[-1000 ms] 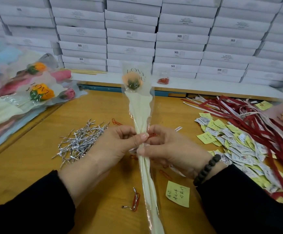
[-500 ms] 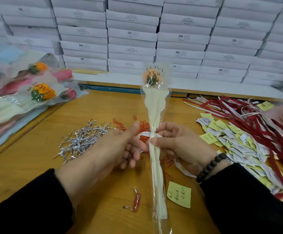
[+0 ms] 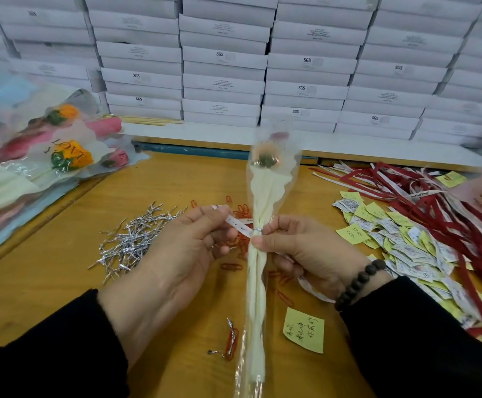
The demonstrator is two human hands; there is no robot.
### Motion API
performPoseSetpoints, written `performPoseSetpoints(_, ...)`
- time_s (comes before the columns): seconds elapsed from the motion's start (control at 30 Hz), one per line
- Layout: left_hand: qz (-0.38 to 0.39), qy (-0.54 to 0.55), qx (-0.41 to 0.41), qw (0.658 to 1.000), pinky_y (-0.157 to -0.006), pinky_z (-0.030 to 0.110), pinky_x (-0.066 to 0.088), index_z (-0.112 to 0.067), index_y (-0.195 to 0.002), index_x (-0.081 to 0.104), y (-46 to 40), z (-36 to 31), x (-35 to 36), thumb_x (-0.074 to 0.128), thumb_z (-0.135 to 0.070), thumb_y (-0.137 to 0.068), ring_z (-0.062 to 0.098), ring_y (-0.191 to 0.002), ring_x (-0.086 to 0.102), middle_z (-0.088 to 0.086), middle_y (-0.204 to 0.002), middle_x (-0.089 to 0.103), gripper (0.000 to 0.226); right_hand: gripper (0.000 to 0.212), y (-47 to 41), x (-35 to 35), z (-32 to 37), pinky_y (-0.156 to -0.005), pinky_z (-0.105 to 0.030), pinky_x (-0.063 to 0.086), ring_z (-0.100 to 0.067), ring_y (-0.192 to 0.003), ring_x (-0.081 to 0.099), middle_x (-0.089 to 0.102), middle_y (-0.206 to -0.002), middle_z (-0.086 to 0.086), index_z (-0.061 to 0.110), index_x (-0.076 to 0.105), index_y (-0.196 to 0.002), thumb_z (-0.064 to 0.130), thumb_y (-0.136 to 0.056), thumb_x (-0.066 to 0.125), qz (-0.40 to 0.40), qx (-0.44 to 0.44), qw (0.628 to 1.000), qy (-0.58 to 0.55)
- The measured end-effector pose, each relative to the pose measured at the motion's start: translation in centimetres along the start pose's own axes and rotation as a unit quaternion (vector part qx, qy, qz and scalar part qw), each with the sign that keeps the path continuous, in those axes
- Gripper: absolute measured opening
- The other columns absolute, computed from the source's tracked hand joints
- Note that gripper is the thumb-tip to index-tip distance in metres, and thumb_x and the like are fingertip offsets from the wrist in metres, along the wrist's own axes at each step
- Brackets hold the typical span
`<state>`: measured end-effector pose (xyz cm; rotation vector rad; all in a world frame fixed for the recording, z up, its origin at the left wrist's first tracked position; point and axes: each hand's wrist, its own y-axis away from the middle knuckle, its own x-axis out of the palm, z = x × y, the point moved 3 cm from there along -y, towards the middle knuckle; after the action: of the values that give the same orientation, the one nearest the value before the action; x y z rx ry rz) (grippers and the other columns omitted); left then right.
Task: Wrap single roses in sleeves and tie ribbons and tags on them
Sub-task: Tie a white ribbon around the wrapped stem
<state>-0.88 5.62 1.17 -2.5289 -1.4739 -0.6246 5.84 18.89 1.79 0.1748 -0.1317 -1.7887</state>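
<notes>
**Sleeved rose held upright, ribbon pulled to the left**

A single rose (image 3: 268,160) in a clear sleeve (image 3: 287,179) with cream lining stands nearly upright above the middle of the wooden surface (image 3: 47,282), its head blurred. The right hand (image 3: 300,251) has its grip closed on the gathered neck of the sleeve, thumb and forefinger pinching just beside a silver twist tie (image 3: 257,230) that circles the stem. The left hand (image 3: 188,248) has its grip closed on a white printed ribbon (image 3: 238,224), thumb and fingers pinching its free end and holding it out taut to the left from the tie.

On the surface to the left lies a heap of silver twist ties (image 3: 136,239); orange paper clips (image 3: 244,211) are scattered behind and below the hands. A yellow sticky note (image 3: 304,330) with handwriting lies near the right wrist. To the right sit a pile of paper tags (image 3: 406,248) and a tangle of red and white ribbons (image 3: 440,202). Finished wrapped roses (image 3: 61,156) are stacked at far left, and white boxes (image 3: 225,57) are stacked along the back
</notes>
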Motion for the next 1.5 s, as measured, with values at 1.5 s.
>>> performPoseSetpoints(1.5,0.044,-0.387,0.108,0.915,-0.077,0.042,0.048,-0.015,-0.078,0.042,0.1,0.0,0.3,0.044,-0.019,-0.097,0.023,-0.068,0.065,0.007,-0.070,0.073,0.020,0.004,1.0,0.8,0.8,-0.036,-0.012,0.035,-0.003,-0.035,0.044,0.063,-0.059,0.001,0.013,0.063,-0.085,0.017,-0.086,0.064,0.067,0.050,0.949,0.303)
